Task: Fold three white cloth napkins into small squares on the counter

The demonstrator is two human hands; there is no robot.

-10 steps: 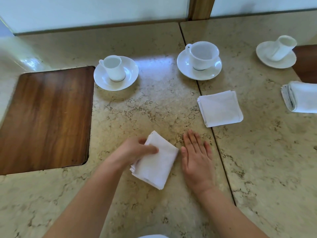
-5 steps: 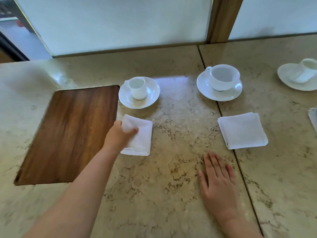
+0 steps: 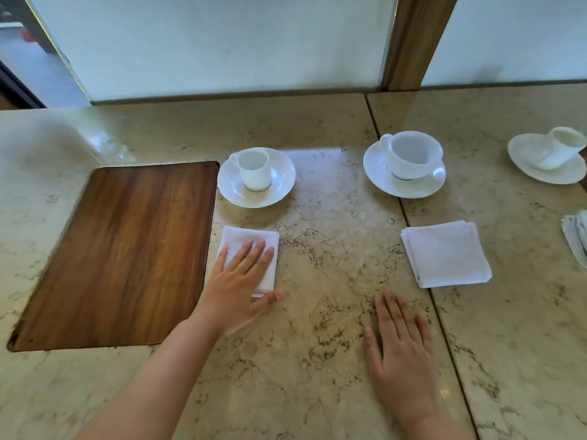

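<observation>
My left hand [image 3: 236, 285] lies flat, fingers spread, on a folded napkin [image 3: 251, 246] beside the wood inset [image 3: 120, 252]; my right hand [image 3: 401, 347] rests open-palmed on the counter [image 3: 330, 242].

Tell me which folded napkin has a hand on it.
The napkin beside the wooden board, under the left hand. The middle napkin and the one at the right edge lie untouched.

Three folded napkins [image 3: 251, 246] [image 3: 446, 254] [image 3: 576, 236], three cups [image 3: 255, 169] [image 3: 413, 155] [image 3: 562, 147], three saucers [image 3: 279, 188] [image 3: 374, 166] [image 3: 524, 154], two hands [image 3: 236, 290] [image 3: 401, 350]
</observation>
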